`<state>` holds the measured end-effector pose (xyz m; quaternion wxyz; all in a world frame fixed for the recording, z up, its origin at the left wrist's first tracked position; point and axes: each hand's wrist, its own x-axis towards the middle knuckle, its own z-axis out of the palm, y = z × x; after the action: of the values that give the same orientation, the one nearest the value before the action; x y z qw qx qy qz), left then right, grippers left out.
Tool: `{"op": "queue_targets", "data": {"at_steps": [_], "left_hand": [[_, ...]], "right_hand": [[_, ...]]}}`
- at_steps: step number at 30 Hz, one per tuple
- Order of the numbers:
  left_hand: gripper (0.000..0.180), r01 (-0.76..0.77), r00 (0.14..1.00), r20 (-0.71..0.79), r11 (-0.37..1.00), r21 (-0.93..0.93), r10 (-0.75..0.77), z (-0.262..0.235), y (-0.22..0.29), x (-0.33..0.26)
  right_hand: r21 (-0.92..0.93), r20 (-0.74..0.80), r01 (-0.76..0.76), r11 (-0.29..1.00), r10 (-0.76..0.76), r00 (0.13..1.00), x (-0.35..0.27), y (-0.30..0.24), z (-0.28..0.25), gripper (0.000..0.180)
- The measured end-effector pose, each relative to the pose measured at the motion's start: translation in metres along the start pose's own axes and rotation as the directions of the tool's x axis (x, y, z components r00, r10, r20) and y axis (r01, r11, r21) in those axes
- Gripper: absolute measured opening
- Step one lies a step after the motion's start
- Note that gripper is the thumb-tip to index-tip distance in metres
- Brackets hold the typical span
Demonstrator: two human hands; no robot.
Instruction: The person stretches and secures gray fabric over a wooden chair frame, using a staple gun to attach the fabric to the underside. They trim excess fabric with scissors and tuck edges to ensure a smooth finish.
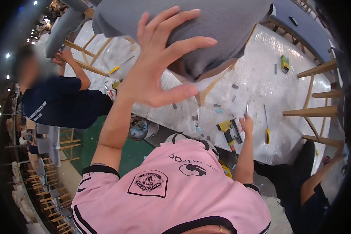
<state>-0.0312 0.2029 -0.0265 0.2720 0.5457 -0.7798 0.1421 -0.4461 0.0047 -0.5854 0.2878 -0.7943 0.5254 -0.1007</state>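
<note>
Head view: the plastic-wrapped tabletop point(265, 58) spreads beneath the grey-covered chair point(218, 23). The cover point(236, 37) already drapes over the chair, yet its lower edge looks loose, so I judge fastening remains. My left hand point(150, 68) spreads wide before the chair, grasping nothing; my right hand point(246, 125), right of the chair and nearer me, has an unclear grip. Near it lie a yellow-and-black nail gun point(225, 128) and a yellow-handled screwdriver point(267, 135).

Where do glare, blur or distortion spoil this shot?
Head view: glare streaks the plastic-covered table; lamps at left look blown out; a co-worker's head is blurred; corners fall to black; the table's outer edge curves; the left hand looks fairly sharp.
</note>
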Motion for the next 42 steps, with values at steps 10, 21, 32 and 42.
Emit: {"op": "queue_targets", "data": {"at_steps": [10,21,32,42], "left_hand": [[0.026,-0.127,0.577,-0.153,0.097,-0.987,-0.802,0.09,0.023,-0.083],[0.024,0.115,0.6,0.43,-0.46,-0.881,-0.674,0.076,0.036,-0.072],[0.021,0.011,0.622,0.377,-0.474,-0.881,-0.686,0.075,0.036,-0.07],[0.018,0.034,0.59,0.385,-0.455,-0.89,-0.709,0.083,0.04,-0.062]], "right_hand": [[0.906,-0.149,0.193,0.376,-0.143,0.978,-0.112,-0.462,-0.182,0.03],[0.96,-0.278,0.271,0.075,0.12,0.953,-0.134,-0.537,-0.195,0.027],[0.89,-0.451,0.428,0.155,0.174,0.875,-0.119,-0.539,-0.177,0.021],[0.853,-0.517,0.478,0.211,0.203,0.832,-0.122,-0.547,-0.174,0.015]]}}
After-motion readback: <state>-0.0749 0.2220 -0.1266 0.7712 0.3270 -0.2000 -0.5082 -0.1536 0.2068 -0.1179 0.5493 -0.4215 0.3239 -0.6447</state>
